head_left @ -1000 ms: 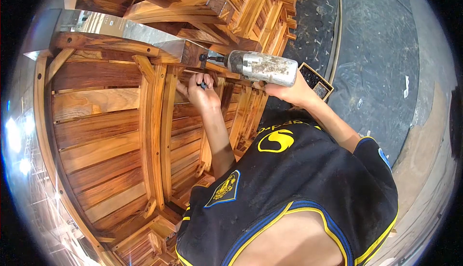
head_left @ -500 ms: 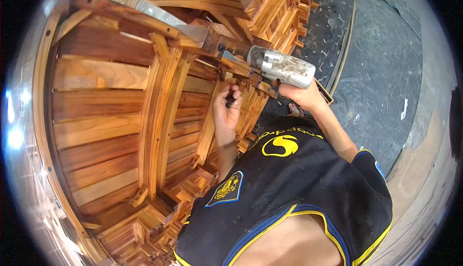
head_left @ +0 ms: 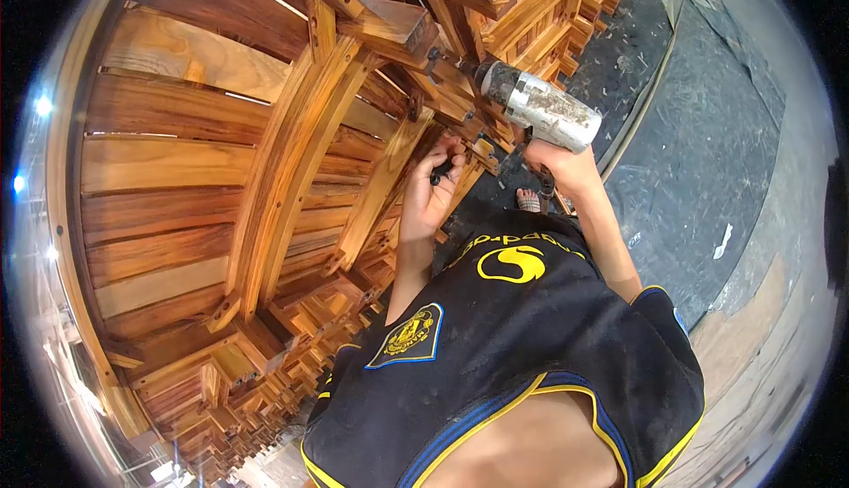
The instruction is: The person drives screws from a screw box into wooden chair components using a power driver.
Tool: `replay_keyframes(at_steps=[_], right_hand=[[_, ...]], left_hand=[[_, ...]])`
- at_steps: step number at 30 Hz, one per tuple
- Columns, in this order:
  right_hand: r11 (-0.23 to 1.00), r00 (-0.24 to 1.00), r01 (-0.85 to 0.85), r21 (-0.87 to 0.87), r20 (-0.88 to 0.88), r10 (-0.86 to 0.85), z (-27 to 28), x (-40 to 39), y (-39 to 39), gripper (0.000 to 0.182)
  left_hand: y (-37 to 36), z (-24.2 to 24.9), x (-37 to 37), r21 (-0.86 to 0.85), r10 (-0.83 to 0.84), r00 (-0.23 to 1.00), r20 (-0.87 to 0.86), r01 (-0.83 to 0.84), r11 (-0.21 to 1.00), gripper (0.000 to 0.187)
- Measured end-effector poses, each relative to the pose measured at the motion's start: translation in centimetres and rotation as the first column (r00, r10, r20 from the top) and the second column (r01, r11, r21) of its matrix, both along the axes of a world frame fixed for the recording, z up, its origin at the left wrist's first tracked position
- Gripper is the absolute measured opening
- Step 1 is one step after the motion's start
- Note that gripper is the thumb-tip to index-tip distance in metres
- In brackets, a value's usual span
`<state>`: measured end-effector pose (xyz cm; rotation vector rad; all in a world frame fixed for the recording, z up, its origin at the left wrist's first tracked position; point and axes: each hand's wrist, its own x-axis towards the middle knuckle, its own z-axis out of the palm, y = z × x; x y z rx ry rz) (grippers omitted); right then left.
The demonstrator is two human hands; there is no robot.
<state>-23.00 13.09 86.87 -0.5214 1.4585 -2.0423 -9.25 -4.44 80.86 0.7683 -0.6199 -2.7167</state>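
My right hand (head_left: 564, 168) is closed round the grip of a worn silver impact wrench (head_left: 553, 109), its dark nose pointing left at the wooden frame (head_left: 389, 23). A dark bolt head (head_left: 433, 54) shows in the frame, a short gap from the nose. My left hand (head_left: 433, 185) has its fingers curled around small dark bolts (head_left: 439, 172), partly hidden by the fingers. It is held beside the wooden furniture, below and left of the wrench.
Large slatted wooden furniture (head_left: 177, 165) with curved braces (head_left: 274, 178) fills the left side. More stacked wooden pieces (head_left: 539, 19) stand at the top and lower left. A hose (head_left: 650, 90) runs along dark floor sheeting (head_left: 707, 143) on the right.
The wrench has drawn back to the right, its nose coming away from the bolt in the frame. My left hand has shifted slightly right, still curled. The view has shifted too.
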Motion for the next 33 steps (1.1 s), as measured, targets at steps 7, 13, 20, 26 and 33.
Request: replay_keyframes(at_steps=[7, 13, 20, 26, 33], right_hand=[[1.0, 0.998, -0.007, 0.018, 0.06, 0.006, -1.5, 0.6, 1.4, 0.036], [0.999, 0.993, -0.038, 0.038, -0.112, 0.042, -1.5, 2.7, 2.9, 0.035], [0.995, 0.983, -0.055, 0.086, -0.171, 0.07, -3.1, 3.5, 5.3, 0.038], [0.991, 0.994, -0.051, 0.121, -0.093, 0.063, -2.7, 4.5, 7.0, 0.041], [0.991, 0.996, -0.063, 0.115, -0.05, 0.069, -3.3, 5.5, 8.1, 0.045]], left_hand=[[1.7, 2.3, -0.2, 0.031, 0.001, 0.994, 0.108, -0.004, 1.0, 0.028], [1.4, -0.3, -0.3, 0.253, -0.065, 0.959, -0.277, 0.139, 0.957, 0.033], [3.0, 0.7, -0.7, 0.029, -0.07, 0.997, -0.045, 0.071, 0.997, 0.027], [3.8, 0.5, 0.2, -0.096, -0.148, 0.988, -0.047, 0.143, 0.985, 0.024], [5.0, 0.0, -0.1, -0.117, -0.2, 0.976, -0.09, 0.19, 0.975, 0.027]])
